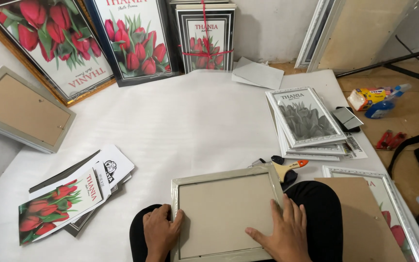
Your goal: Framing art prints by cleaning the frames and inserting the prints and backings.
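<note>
A silver-grey rectangular picture frame lies face down across the person's lap at the near middle, its pale cardboard backing up. The left hand rests on the frame's left rail with fingers curled over the edge, gripping nothing else. The right hand lies flat on the backing near the right rail, fingers spread.

The frame sits on the knees rather than on the white paper-covered table, so uneven pressure from the right hand could tip it or bow the backing board. The curled left fingers could slip off the narrow rail.

Just beyond the frame's far right corner lies a wooden-handled brush with an orange tip; a sliding frame could knock it. Farther right is a stack of white ornate frames, and to the left lies a fan of red tulip prints.
</note>
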